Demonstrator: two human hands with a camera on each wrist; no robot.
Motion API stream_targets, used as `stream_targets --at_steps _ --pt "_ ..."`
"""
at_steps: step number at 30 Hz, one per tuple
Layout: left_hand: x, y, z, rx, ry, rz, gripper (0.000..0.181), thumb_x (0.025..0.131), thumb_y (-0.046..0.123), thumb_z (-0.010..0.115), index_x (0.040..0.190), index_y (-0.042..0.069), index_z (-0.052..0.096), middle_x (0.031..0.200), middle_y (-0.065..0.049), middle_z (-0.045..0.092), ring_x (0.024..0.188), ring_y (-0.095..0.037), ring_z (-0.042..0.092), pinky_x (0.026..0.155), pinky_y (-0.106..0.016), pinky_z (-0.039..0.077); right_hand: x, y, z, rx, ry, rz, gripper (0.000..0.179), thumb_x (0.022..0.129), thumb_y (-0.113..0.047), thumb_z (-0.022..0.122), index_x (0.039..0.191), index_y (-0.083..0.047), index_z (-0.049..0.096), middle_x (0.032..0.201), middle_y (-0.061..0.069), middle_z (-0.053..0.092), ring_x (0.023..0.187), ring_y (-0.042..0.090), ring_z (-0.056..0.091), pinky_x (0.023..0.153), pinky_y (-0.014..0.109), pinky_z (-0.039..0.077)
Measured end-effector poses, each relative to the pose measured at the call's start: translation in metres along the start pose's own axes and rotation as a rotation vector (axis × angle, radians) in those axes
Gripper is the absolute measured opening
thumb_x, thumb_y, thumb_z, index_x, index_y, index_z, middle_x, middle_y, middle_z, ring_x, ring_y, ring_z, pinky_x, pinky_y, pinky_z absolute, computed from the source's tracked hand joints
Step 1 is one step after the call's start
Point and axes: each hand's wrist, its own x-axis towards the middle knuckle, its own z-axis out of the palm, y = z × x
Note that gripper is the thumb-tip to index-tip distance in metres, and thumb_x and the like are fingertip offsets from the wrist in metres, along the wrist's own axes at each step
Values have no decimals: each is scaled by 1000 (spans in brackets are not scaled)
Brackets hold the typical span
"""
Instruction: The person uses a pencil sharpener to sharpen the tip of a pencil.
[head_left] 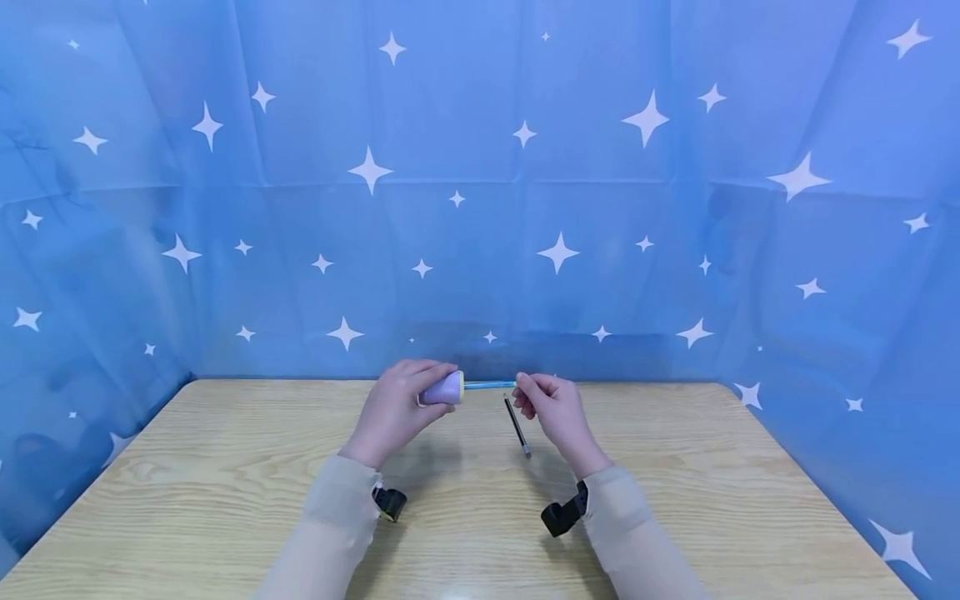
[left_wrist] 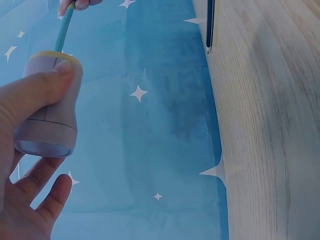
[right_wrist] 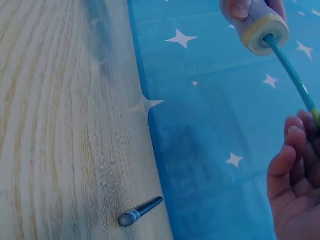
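Observation:
My left hand grips a lavender pencil sharpener with a pale yellow rim, held sideways above the table's far part. The thumb presses along its side in the left wrist view, and the sharpener's wide base faces away from the pencil. A blue pencil sits with one end in the sharpener's hole. Its other end, with a yellow-green band, is pinched by the fingertips of my right hand. Below that hand, a black pencil lies on the table, apart from both hands.
The light wood-grain table ends at a far edge just behind the hands. A blue cloth backdrop with white stars hangs around it. Each wrist carries a small black camera below the sleeve.

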Motion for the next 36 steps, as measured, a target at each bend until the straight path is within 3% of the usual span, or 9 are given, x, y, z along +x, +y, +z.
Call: stream_targets --at_steps 4,14,20,25,30,36 --pt "-1 0 -1 16 1 6 52 71 17 87 121 15 70 114 -2 68 107 -24 59 91 -44 46 0 2 2 -12 -9 4 37 99 -32 56 80 -2 68 78 22 64 68 33 57 66 35 48" --pt "-5 -3 -2 -1 -20 -13 52 70 17 88 119 18 71 114 0 68 105 -23 59 89 -43 46 0 2 3 -29 -90 61 42 102 -27 52 83 9 63 67 9 58 58 18 51 60 31 47" --pt "-5 -7 -3 7 6 5 51 72 19 87 120 18 70 113 0 69 104 -22 60 88 -41 47 9 -6 0 -19 -153 23 30 100 -24 56 96 3 69 80 17 63 62 20 52 60 30 46" --pt "-6 -9 -5 -2 31 1 49 73 19 86 119 17 71 113 1 69 104 -21 60 89 -43 46 15 -11 -4 -31 -156 -24 24 97 -23 61 108 -5 71 88 17 68 68 27 57 63 29 47" --pt "-6 -11 -4 -13 31 6 49 74 20 86 120 17 70 114 0 68 104 -22 60 89 -44 45 15 -7 -8 3 -179 -12 25 95 -21 64 112 -4 71 92 9 71 73 24 60 69 30 50" --pt "-6 -11 -3 -20 19 -7 50 73 18 86 121 18 70 114 1 68 105 -21 59 90 -42 46 12 -3 -8 -6 -182 8 27 93 -17 66 116 -4 69 100 9 71 78 23 61 72 33 49"
